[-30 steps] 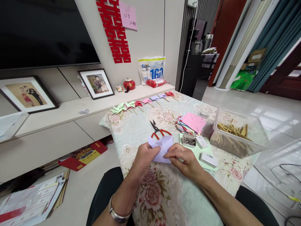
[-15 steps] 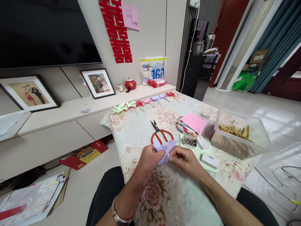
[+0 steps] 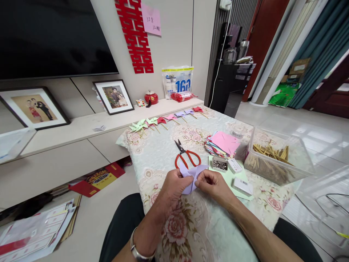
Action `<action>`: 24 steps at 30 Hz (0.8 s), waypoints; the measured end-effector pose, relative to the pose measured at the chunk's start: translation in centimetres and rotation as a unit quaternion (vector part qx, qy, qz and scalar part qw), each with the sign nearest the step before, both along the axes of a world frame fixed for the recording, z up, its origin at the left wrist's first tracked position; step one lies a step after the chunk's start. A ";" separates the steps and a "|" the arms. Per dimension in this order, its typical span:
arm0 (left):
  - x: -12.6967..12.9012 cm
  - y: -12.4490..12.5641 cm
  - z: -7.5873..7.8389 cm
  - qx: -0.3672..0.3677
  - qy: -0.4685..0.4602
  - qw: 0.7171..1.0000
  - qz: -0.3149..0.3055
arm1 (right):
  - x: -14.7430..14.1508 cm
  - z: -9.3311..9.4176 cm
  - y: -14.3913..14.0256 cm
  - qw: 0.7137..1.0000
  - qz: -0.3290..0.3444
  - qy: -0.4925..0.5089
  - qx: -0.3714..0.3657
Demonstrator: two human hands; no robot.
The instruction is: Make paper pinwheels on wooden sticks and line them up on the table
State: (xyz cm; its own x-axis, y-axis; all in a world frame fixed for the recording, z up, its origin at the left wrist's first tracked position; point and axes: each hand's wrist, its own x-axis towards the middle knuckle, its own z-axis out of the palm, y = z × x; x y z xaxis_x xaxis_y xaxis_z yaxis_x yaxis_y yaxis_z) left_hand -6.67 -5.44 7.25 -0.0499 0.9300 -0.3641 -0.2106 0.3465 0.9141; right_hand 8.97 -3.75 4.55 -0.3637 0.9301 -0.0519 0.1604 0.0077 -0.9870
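Observation:
Between my two hands is a lavender paper pinwheel (image 3: 191, 174), its corners folded in toward the middle. My left hand (image 3: 174, 185) grips its left side, the thumb pressing near the centre. With thumb and fingers pinched, my right hand (image 3: 211, 183) holds the right side close to the centre; whether a pin is there I cannot make out. Just beyond the paper lie red-handled scissors (image 3: 188, 154), blades pointing away. To the right, a small open box of metal pins (image 3: 219, 164) rests on a light green sheet (image 3: 229, 178).
Square coloured papers (image 3: 225, 142) are stacked behind the pins. A clear plastic bin (image 3: 272, 173) of short sticks stands at the right. Several finished pinwheels (image 3: 139, 125) line the far edge of the flowered tablecloth (image 3: 160, 145). Small white boxes (image 3: 242, 186) lie on the green sheet.
The pinwheel has turned slightly in my hands, and its upper right flap spreads wider. My left thumb has shifted a little toward the centre; both hands keep hold.

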 end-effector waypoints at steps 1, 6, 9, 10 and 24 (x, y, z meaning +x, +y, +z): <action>0.0 0.0 0.0 -0.002 0.000 1.000 -0.001 | 0.0 0.0 0.0 1.000 -0.003 -0.002 -0.001; -0.1 0.0 -0.1 -0.002 0.004 1.000 -0.015 | -0.1 -0.2 0.0 1.000 -0.013 -0.005 -0.004; -0.2 -0.1 0.1 -0.001 -0.003 1.000 -0.019 | -0.1 -0.3 0.0 1.000 -0.013 -0.001 -0.002; -0.2 -0.1 0.2 0.000 -0.004 1.000 -0.021 | -0.1 -0.4 0.0 1.000 -0.014 -0.001 -0.004; -0.1 0.2 -0.7 0.009 0.038 0.999 -0.030 | -0.1 -0.8 0.0 0.999 -0.032 -0.004 -0.029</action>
